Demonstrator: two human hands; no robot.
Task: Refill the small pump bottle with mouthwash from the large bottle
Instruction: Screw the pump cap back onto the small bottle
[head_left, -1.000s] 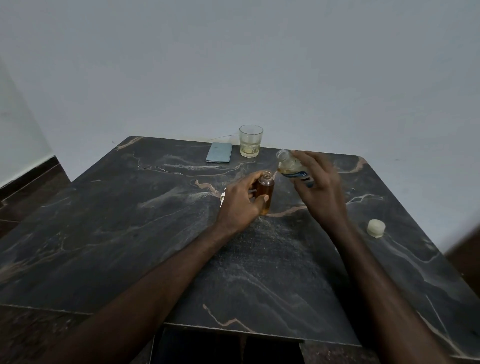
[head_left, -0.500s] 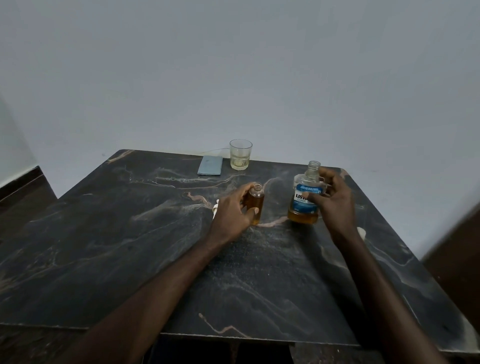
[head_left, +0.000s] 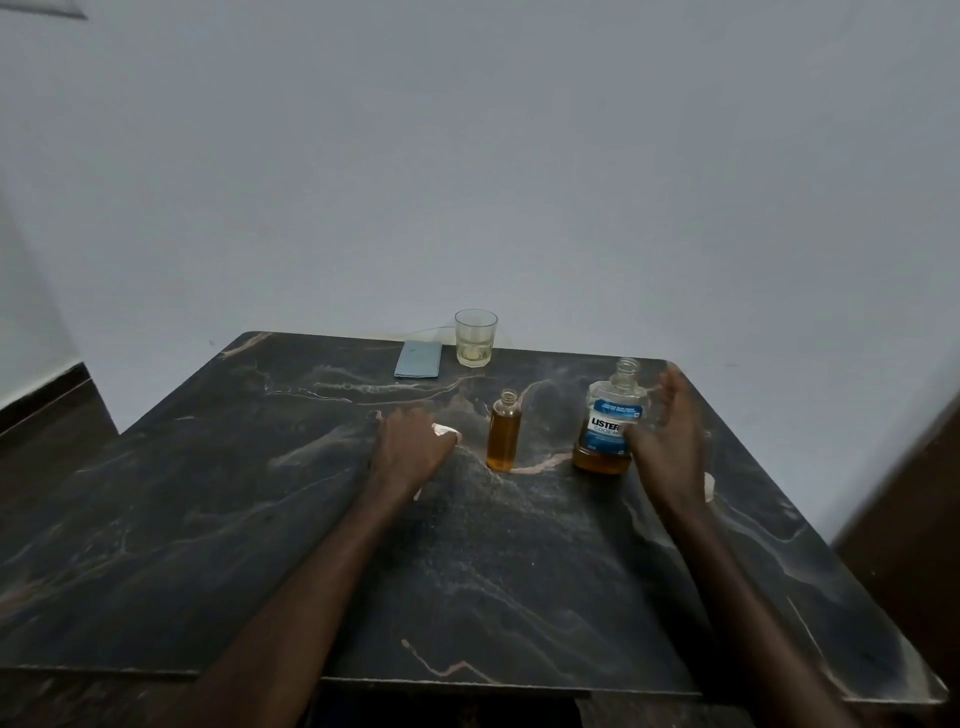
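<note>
The small bottle (head_left: 503, 434) stands upright and uncapped near the table's middle, nearly full of amber liquid, with no hand on it. Just left of it, my left hand (head_left: 410, 454) lies curled over the white pump top (head_left: 445, 430), which pokes out at the fingertips. The large mouthwash bottle (head_left: 613, 423) with its blue label stands upright and uncapped to the right, with amber liquid low in it. My right hand (head_left: 667, 434) is at the bottle's right side, fingers spread and blurred, thumb by the label.
A glass (head_left: 475, 338) with a little pale liquid and a flat blue-grey phone (head_left: 418, 359) sit at the far edge of the dark marble table (head_left: 208, 509). A white cap (head_left: 709, 487) lies partly hidden behind my right wrist. A white wall stands close behind the table.
The large bottle went from tilted over the small bottle to standing upright on the table, and my right hand opened off it. My left hand left the small bottle and moved left onto the pump top.
</note>
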